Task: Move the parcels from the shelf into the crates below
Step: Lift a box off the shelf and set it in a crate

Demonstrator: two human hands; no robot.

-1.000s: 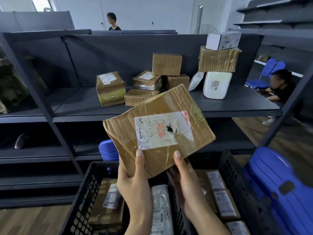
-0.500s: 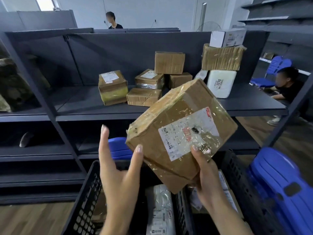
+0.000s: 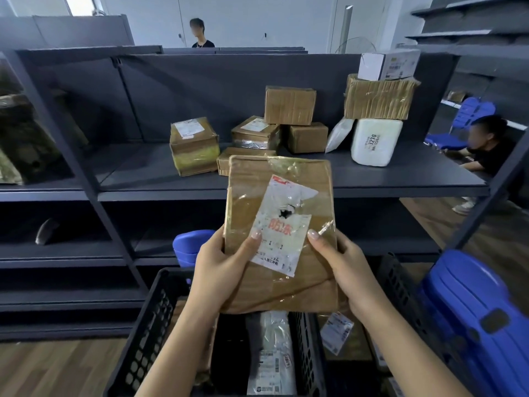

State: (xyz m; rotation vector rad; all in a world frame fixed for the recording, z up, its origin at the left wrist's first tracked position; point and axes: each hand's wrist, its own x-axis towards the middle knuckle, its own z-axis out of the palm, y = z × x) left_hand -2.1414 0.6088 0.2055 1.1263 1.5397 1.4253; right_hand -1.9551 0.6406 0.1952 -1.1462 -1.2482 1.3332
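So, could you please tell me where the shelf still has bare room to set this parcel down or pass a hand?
The shelf is bare left of the yellow-taped box, and along the front edge before the white parcel. Between those two, brown boxes sit packed and stacked, so a hand would scarcely pass.

A white parcel (image 3: 375, 141) on the shelf (image 3: 400, 179), at about two o'clock from centre, bore the number 3270, printed sideways in dark digits. The white label (image 3: 286, 245) on the brown parcel (image 3: 286, 290) at centre carried red characters, too blurred to read.
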